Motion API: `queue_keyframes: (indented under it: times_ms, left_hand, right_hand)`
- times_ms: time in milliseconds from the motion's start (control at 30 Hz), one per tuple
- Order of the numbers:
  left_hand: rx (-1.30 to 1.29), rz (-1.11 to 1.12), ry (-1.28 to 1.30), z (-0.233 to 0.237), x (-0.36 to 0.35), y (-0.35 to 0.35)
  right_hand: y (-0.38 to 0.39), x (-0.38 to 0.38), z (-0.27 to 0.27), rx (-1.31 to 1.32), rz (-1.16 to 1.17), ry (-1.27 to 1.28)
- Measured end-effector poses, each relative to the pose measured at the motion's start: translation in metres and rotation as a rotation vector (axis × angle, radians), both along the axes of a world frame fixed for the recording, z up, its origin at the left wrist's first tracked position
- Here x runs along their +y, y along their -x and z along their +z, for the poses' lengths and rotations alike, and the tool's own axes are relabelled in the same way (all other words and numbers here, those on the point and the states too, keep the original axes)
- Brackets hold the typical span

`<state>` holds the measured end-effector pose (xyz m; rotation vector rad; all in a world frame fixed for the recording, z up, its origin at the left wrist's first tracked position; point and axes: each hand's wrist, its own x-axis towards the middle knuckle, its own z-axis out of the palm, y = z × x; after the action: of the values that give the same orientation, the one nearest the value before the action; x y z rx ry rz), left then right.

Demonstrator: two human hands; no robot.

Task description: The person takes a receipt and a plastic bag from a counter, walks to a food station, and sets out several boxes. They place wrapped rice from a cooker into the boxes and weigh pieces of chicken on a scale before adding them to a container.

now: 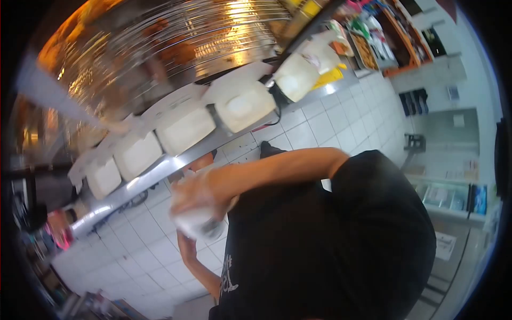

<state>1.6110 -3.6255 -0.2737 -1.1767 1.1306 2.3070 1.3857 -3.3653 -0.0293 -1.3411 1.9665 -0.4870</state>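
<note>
Right hand (198, 193): the fingers are curling down and pressing together over the top of a pale container (202, 225), gripping it from above.
Left hand (185, 238): it is resting beneath the same container. Its fingers are hiding behind it, so I cannot tell how they are lying.
Pale container: it is hanging between the two hands, in front of the black shirt (330, 250) and over the white tiled floor (149, 256). It is blurring badly and is possibly a clear plastic cup or bag.
Doing it well: I would be letting the lower hand bear the weight and keeping the upper grip light, since the wall is looking soft.
Around: white foam boxes (184, 128) are sitting in a row on the steel ledge (160, 169), well apart from the hands.
</note>
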Motion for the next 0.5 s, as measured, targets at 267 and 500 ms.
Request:
queue_keyframes:
  times_ms: [267,500]
  left_hand:
    - [0.155,-0.323,0.154,0.116,0.112,0.096]
    - [0.28,-0.28,0.005,0.116,0.395,0.145]
  right_hand:
    - [-0.01,0.387,0.032,0.245,-0.764,-0.46]
    - [0.022,0.707,-0.075,0.15,-0.677,-0.897]
